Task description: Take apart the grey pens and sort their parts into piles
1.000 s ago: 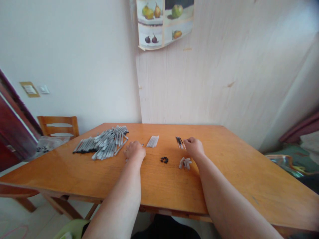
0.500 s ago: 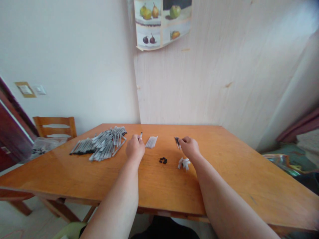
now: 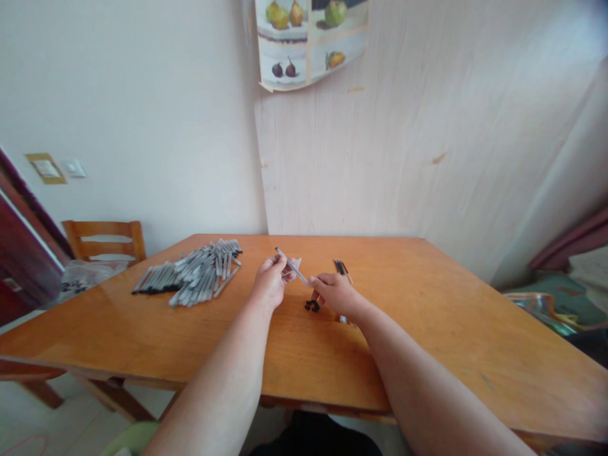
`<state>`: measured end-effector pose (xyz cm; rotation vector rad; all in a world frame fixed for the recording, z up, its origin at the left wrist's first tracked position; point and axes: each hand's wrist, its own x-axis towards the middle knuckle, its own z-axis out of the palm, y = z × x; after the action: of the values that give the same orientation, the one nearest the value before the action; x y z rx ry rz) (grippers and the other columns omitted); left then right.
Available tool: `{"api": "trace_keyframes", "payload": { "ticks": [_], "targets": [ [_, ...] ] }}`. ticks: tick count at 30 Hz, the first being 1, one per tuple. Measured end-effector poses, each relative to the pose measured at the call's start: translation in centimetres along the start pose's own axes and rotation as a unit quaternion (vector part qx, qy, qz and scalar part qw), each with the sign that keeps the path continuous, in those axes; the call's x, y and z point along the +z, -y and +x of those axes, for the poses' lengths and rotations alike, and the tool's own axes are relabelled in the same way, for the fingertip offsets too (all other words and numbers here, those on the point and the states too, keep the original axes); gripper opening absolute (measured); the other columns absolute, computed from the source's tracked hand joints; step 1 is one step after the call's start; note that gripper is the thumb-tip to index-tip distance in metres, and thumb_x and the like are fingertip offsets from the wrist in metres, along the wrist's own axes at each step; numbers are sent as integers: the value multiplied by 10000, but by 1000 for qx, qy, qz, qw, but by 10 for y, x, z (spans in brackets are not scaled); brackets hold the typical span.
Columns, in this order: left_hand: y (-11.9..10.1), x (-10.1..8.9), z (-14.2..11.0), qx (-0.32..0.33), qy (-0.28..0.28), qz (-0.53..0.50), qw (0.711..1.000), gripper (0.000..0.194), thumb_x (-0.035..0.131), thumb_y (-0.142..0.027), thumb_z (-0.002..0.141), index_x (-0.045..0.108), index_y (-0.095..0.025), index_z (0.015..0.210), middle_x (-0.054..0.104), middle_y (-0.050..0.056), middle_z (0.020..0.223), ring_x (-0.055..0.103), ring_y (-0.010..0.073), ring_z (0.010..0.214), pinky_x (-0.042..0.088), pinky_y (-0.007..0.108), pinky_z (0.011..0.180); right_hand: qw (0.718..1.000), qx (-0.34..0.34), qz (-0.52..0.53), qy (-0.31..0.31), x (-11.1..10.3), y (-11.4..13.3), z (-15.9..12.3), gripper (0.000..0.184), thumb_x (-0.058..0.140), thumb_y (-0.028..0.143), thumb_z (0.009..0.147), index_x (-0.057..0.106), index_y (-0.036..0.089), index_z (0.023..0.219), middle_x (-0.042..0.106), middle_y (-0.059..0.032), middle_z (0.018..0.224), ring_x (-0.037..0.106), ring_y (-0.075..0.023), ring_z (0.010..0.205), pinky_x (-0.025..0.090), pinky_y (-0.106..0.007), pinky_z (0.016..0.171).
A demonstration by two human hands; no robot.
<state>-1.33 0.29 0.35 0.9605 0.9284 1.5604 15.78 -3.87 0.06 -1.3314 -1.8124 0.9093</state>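
My left hand (image 3: 270, 280) is closed on a thin grey pen barrel (image 3: 291, 265) and holds it slanted above the wooden table (image 3: 427, 342). My right hand (image 3: 334, 293) is pinched at the barrel's lower right end; what its fingers hold is too small to make out. Small black caps (image 3: 311, 306) lie on the table just below the two hands. A few dark refills (image 3: 341, 268) lie behind my right hand. A big heap of grey pens (image 3: 192, 275) lies to the left.
A wooden chair (image 3: 105, 239) stands beyond the table's left corner, with a plastic bag (image 3: 80, 277) beside it. Walls close off the far side, and a fruit poster (image 3: 311, 39) hangs above. Cluttered things (image 3: 553, 304) lie to the right of the table.
My left hand picked a pen barrel off the table and raised it. My right hand left the dark refills and moved left to meet the barrel's end.
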Motion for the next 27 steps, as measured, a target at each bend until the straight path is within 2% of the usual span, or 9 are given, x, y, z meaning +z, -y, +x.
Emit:
{"api": "trace_keyframes", "payload": {
  "ticks": [6, 10, 13, 18, 22, 27],
  "targets": [
    [0, 6, -7, -32, 63, -57, 996, 154, 630, -258, 856, 534, -183, 950, 697, 71, 934, 667, 141, 824, 483, 247, 676, 997, 31, 72, -1, 0, 2, 0, 238, 527, 333, 915, 607, 171, 760, 656, -5, 626, 523, -73, 478, 365, -168, 456],
    [1, 9, -12, -65, 139, -63, 986, 279, 674, -267, 833, 565, -170, 1071, 705, 106, 997, 677, 170, 853, 511, 282, 707, 990, 45, 130, 1, -3, 2, -1, 241, 548, 313, 905, 562, 175, 707, 634, -4, 613, 505, -67, 471, 332, -164, 425],
    [1, 11, -17, -80, 173, -59, 980, 270, 673, -276, 836, 586, -147, 1056, 714, 119, 965, 683, 182, 836, 523, 313, 747, 987, 44, 153, 9, -5, 3, -2, 227, 548, 307, 902, 561, 177, 718, 637, -7, 630, 492, -65, 465, 325, -170, 419],
    [-1, 15, -19, -70, 145, -49, 986, 205, 671, -302, 838, 605, -138, 944, 723, 106, 902, 683, 162, 784, 516, 285, 731, 992, 18, 128, -1, -4, 0, 0, 214, 549, 316, 898, 559, 183, 731, 630, 0, 621, 522, -78, 487, 377, -183, 464],
    [-3, 16, -18, -69, 118, -45, 990, 218, 698, -325, 814, 613, -140, 890, 724, 93, 847, 682, 155, 763, 518, 280, 722, 999, -34, 14, -30, -6, -1, 2, 254, 544, 359, 900, 567, 184, 717, 638, -11, 632, 552, -99, 525, 407, -208, 509],
    [-3, 22, -22, -75, 80, -56, 992, 290, 767, -367, 742, 624, -141, 853, 722, 88, 798, 687, 164, 754, 523, 283, 713, 988, -87, -112, -55, -11, 6, -1, 271, 518, 374, 905, 584, 183, 725, 645, -16, 654, 552, -108, 562, 358, -215, 518]
  ]
}}
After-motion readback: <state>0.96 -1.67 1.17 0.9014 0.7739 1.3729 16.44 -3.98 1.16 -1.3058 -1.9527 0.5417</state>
